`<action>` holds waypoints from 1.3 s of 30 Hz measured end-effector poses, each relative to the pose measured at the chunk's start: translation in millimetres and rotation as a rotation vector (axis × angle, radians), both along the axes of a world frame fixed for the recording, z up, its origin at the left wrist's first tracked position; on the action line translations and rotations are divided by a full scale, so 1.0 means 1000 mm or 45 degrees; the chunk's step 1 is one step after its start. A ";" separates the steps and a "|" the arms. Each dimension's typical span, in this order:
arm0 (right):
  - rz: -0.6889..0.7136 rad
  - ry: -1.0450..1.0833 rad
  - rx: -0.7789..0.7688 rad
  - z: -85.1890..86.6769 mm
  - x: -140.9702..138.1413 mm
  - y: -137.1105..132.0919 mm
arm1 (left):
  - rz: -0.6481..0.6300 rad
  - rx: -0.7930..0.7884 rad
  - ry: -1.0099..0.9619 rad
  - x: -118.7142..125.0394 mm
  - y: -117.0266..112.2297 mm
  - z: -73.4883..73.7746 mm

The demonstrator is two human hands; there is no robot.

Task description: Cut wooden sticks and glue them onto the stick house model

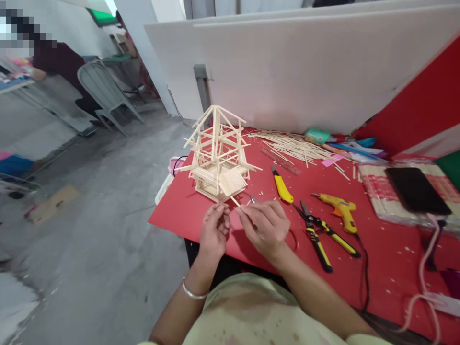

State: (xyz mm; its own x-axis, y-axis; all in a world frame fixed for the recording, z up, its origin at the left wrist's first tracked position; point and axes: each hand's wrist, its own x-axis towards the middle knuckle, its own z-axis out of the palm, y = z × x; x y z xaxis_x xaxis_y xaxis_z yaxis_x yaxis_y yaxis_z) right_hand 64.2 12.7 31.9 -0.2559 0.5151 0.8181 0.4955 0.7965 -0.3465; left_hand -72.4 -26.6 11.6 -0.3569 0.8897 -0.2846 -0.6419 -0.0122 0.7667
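Observation:
A pagoda-like model of thin wooden sticks (215,139) stands on the red tabletop, its frame open and a slatted panel (233,182) sloping at its front right. My right hand (268,223) pinches a short wooden stick (235,201) just below that panel. Fingers curled, my left hand (215,227) is closed close to the model's front edge; what its fingertips hold, if anything, is too small to make out. A tool with a metal tip (253,199) lies partly hidden beneath or behind my right hand.
Right of the model lie a yellow utility knife (282,187), pliers (316,235) and a corded yellow glue gun (339,208). Loose sticks (294,143) and a ruler (280,162) are behind. A phone (417,189) rests on packaged sticks. A white board (287,72) borders the back.

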 end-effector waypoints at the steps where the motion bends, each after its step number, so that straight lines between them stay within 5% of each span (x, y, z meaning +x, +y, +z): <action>1: 0.002 0.002 0.018 0.000 -0.008 0.003 | 0.021 0.020 -0.009 -0.006 0.001 0.003; 14: -0.024 -0.100 0.046 -0.015 -0.035 0.019 | -0.039 -0.057 -0.037 -0.021 0.026 0.024; 23: 0.020 -0.133 -0.029 -0.021 -0.034 0.026 | -0.039 -0.089 0.015 -0.022 0.032 0.020; 39: 0.112 -0.101 0.131 -0.033 0.001 -0.007 | -0.278 -0.059 0.041 -0.009 -0.015 0.019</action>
